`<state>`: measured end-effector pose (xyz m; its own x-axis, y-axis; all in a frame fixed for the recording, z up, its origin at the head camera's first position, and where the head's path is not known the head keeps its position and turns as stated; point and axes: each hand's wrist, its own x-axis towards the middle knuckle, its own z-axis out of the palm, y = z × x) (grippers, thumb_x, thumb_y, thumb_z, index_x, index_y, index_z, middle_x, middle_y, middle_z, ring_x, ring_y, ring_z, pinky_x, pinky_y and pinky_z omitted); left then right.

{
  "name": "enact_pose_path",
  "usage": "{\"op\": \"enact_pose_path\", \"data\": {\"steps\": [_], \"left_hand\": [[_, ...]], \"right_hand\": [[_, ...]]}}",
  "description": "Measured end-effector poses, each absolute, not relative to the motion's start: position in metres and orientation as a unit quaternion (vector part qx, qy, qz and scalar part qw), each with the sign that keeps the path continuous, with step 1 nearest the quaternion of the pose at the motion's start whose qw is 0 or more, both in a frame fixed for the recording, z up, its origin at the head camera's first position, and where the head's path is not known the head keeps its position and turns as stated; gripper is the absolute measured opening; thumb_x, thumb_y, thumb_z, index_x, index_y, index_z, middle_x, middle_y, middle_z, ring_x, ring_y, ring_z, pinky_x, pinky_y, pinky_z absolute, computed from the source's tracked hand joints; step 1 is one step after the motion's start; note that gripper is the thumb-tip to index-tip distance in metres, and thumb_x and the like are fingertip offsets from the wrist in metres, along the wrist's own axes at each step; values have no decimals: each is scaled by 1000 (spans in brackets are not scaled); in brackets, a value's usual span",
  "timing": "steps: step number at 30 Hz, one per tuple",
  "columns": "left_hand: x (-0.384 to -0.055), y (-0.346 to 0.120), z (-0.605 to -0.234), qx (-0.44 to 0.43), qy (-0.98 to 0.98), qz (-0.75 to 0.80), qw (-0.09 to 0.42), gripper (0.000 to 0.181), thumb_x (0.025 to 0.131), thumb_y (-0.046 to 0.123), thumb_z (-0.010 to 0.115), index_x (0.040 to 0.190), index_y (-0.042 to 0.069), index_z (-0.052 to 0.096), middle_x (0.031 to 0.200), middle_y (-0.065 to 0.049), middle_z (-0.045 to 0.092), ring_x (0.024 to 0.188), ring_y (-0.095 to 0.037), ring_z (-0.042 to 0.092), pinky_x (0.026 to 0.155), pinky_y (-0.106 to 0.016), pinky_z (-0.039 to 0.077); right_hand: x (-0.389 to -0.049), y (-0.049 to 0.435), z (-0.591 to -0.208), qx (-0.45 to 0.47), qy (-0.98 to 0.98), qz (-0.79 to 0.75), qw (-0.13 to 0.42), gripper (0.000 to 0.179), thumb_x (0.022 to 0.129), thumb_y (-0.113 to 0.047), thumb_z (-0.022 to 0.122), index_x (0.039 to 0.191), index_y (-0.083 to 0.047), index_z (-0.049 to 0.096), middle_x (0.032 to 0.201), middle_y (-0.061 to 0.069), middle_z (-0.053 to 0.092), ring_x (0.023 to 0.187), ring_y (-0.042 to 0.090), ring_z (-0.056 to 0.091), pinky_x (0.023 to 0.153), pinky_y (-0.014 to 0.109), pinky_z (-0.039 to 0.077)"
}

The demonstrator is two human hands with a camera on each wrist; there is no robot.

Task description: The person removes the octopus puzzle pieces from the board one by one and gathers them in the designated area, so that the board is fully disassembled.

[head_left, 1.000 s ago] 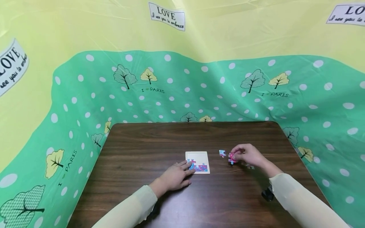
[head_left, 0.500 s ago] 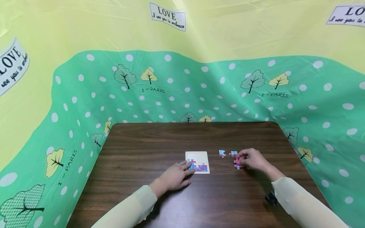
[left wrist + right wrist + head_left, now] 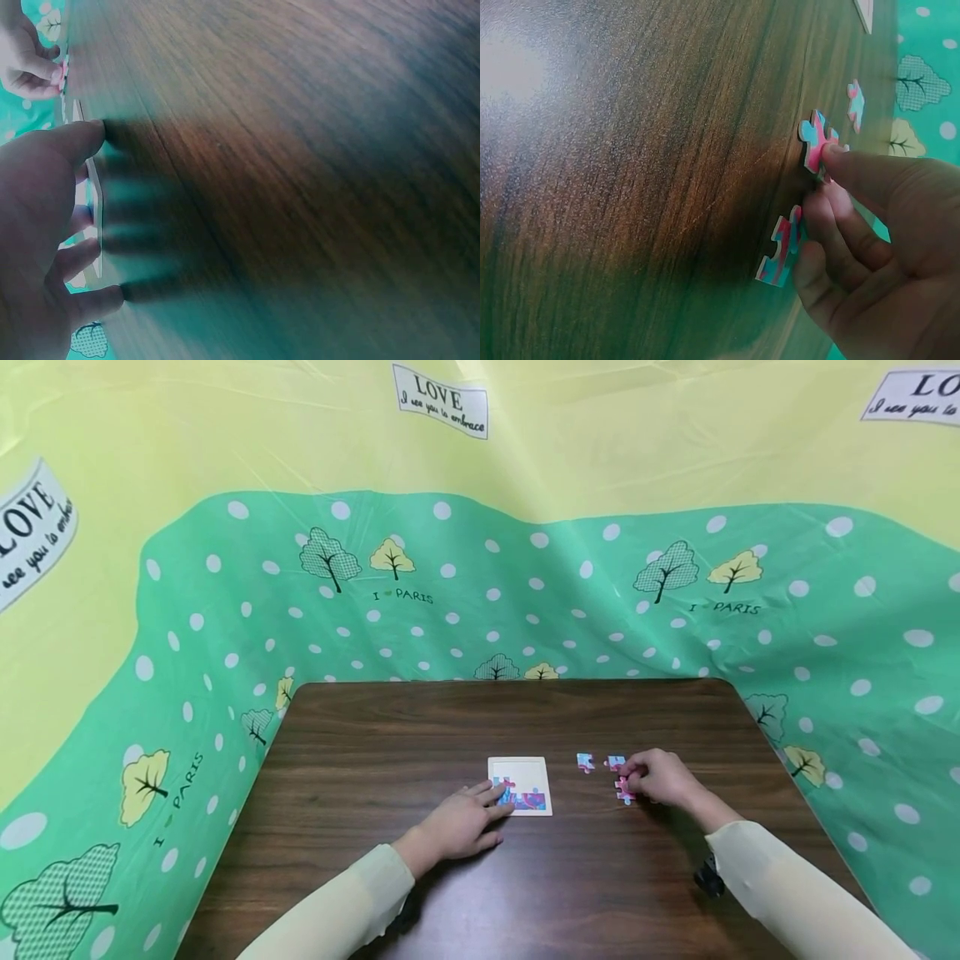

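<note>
My right hand [image 3: 663,779] pinches a pink-and-blue jigsaw piece [image 3: 624,790] between thumb and fingers. In the right wrist view the held piece [image 3: 813,144] is tilted, its edge close to the wood. Another jigsaw piece [image 3: 778,253] lies beside the curled lower fingers there. My left hand [image 3: 463,823] rests with spread, fairly straight fingers on the lower left of a white puzzle tray [image 3: 525,767]. Joined pieces [image 3: 531,802] fill the tray's lower part, partly covered by those fingertips. In the left wrist view the left hand [image 3: 45,195] lies along the tray's edge.
Two loose jigsaw pieces, one blue and pink [image 3: 584,763] and one beside it [image 3: 615,763], lie between tray and right hand. The brown wooden table [image 3: 420,718] meets a green and yellow printed curtain [image 3: 450,585] behind and at the sides.
My right hand has moved a little right and toward me with the jigsaw piece, uncovering another loose piece behind it. The left hand stays on the tray.
</note>
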<state>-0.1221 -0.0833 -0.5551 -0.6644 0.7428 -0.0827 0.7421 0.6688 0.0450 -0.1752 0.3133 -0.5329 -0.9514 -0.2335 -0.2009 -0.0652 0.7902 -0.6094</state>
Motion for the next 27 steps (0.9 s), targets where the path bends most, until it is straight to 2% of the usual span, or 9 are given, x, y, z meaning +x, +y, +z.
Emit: {"op": "enact_pose_path", "data": {"steps": [10, 18, 27], "left_hand": [[-122, -82, -555, 407, 912, 9, 45, 55, 103, 49, 56, 153, 26, 51, 165, -7, 38, 149, -30, 41, 111, -52, 47], [-122, -82, -557, 405, 913, 9, 52, 56, 103, 49, 56, 154, 27, 49, 167, -6, 35, 151, -28, 39, 111, -52, 46], [-121, -83, -553, 410, 911, 5, 48, 56, 103, 49, 56, 154, 27, 50, 165, -7, 37, 149, -29, 41, 111, -52, 47]], "right_hand": [[-176, 312, -532, -88, 943, -288, 139, 10, 90, -3, 71, 96, -8, 77, 78, -1, 68, 61, 13, 57, 52, 30, 48], [-176, 312, -534, -122, 954, -248, 116, 12, 88, -2, 71, 95, -9, 77, 81, -1, 71, 65, 12, 57, 55, 29, 48], [-174, 313, -533, -109, 955, -248, 123, 9, 91, -5, 72, 97, -9, 77, 83, 0, 70, 69, 14, 58, 58, 31, 49]]}}
